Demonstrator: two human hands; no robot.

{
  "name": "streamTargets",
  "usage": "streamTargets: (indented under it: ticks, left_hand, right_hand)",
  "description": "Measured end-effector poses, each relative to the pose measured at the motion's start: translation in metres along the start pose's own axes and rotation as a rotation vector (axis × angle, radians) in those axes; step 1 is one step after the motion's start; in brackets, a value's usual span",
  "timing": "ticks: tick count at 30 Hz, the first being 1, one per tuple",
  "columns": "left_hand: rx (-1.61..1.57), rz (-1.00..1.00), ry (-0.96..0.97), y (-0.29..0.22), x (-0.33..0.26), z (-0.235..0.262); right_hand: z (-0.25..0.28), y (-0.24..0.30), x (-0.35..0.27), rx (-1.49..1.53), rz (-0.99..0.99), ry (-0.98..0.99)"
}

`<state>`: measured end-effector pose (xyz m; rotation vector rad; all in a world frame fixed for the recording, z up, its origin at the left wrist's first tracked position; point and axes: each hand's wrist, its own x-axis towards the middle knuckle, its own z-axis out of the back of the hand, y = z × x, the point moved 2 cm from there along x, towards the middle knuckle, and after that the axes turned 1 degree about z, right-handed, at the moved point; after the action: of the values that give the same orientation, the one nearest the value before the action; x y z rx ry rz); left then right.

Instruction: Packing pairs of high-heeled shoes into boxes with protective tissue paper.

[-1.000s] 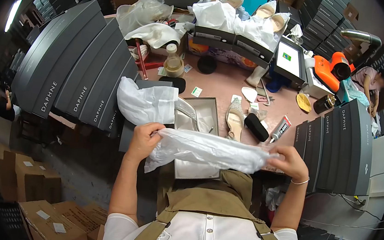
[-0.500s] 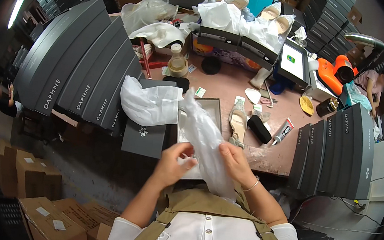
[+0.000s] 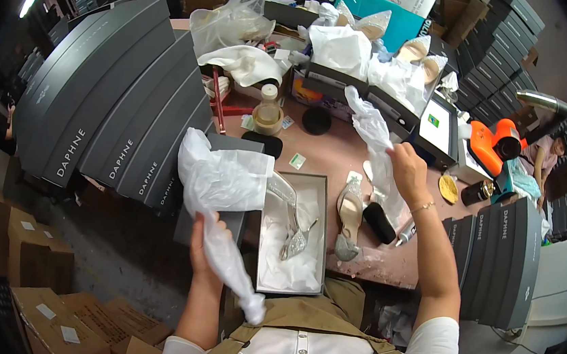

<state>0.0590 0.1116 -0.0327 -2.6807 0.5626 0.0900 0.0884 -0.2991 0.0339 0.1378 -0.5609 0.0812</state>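
My left hand (image 3: pixel 203 243) is closed round a twisted length of white tissue paper (image 3: pixel 230 267) hanging toward my lap. My right hand (image 3: pixel 408 170), raised over the table's right side, grips another crumpled strip of tissue paper (image 3: pixel 369 122). Between my arms lies an open grey shoe box (image 3: pixel 323 249), lined with white paper. A silver glitter heeled shoe (image 3: pixel 296 245) rests in it. White wrapping (image 3: pixel 229 175) bulges over the box's left edge, beside that shoe. The matching silver shoe (image 3: pixel 349 214) lies on the table right of the box.
Dark shoe boxes (image 3: pixel 92 104) stand stacked at left, with more boxes (image 3: pixel 501 259) at right. A black oblong object (image 3: pixel 379 223) and a glue tube (image 3: pixel 406 234) lie near the right-hand shoe. Farther back are a tape roll (image 3: pixel 267 116), paper-filled boxes (image 3: pixel 395 85) and an orange tool (image 3: pixel 483 147).
My hands have moved apart from the tissue bundle they shared. The left went left and down, the right up and right, each with tissue. The box and its shoe are now uncovered.
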Motion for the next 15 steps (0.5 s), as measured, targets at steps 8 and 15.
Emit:
streamTargets:
  ticks: [8, 15]
  left_hand:
    - [0.372, -0.162, -0.266, 0.036, 0.013, -0.033]
    - [0.347, -0.216, -0.167, 0.07, 0.041, -0.055]
  right_hand:
    - [-0.136, -0.069, -0.015, -0.613, -0.07, 0.591]
    - [-0.016, 0.153, -0.042, 1.463, -0.463, 0.765]
